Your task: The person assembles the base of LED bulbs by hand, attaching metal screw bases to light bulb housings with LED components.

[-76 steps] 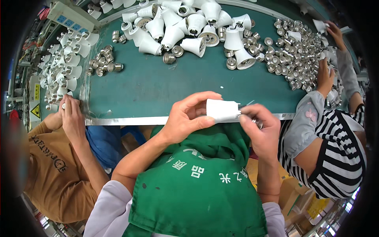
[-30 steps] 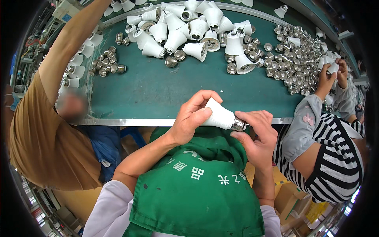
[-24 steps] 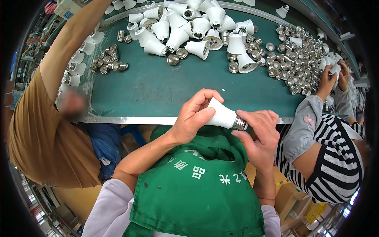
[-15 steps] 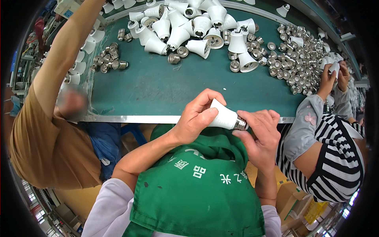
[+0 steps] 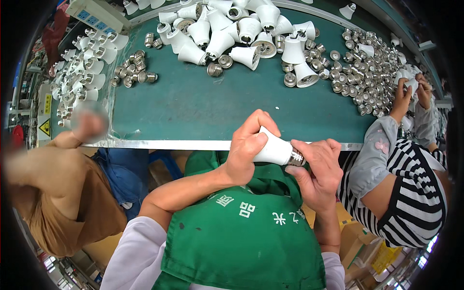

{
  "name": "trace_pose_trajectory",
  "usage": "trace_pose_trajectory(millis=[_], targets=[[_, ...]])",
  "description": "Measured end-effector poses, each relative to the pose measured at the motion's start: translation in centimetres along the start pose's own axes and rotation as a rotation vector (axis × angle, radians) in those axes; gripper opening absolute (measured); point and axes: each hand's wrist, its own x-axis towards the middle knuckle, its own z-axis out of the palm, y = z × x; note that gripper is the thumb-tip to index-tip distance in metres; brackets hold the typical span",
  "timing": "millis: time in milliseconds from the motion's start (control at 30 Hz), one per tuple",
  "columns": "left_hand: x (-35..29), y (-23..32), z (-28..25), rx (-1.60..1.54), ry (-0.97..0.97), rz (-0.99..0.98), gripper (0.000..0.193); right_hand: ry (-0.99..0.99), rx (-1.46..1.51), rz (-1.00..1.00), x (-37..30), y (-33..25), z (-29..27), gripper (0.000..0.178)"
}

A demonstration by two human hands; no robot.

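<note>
Over the front edge of the table I hold a white bulb housing (image 5: 274, 149) tilted nearly on its side. My left hand (image 5: 249, 147) is closed round its wide end, thumb and fingers on the white body. At the narrow end sits a silver screw cap (image 5: 296, 157). My right hand (image 5: 319, 169) grips that cap between thumb and fingers. Part of the cap is covered by the fingers, so how it is seated cannot be told.
White housings (image 5: 220, 41) lie heaped at the back of the green table (image 5: 193, 106). Loose screw caps (image 5: 357, 72) spread at the right, with a smaller group (image 5: 133, 70) at the left. Co-workers sit on both sides; the right one's hands (image 5: 411, 94) hold a white piece.
The left co-worker's raised arm has come down, uncovering rows of capped housings. My hands keep hold of the housing and cap; my right fingers have shifted slightly on the cap.
</note>
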Motion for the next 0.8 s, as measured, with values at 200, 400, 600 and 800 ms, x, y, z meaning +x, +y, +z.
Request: trace_pose_trajectory(millis=[200,400,600,800], targets=[[0.0,0.4,-0.5,0.064,-0.008,0.017,0.034,-0.031,-0.017,0.011,0.2,-0.3,-0.2,0.037],[0.0,0.5,-0.8,0.072,-0.016,0.0,0.035,-0.037,-0.032,-0.013,0.3,-0.2,-0.2,0.037],[0.2,0.7,-1.1,0.065,-0.051,-0.013,0.036,-0.065,-0.052,-0.025,0.4,-0.4,-0.4,0.037],[0.5,1.0,-1.3,0.102,-0.085,-0.011,0.036,-0.071,-0.078,-0.046,0.3,-0.4,-0.5,0.038]])
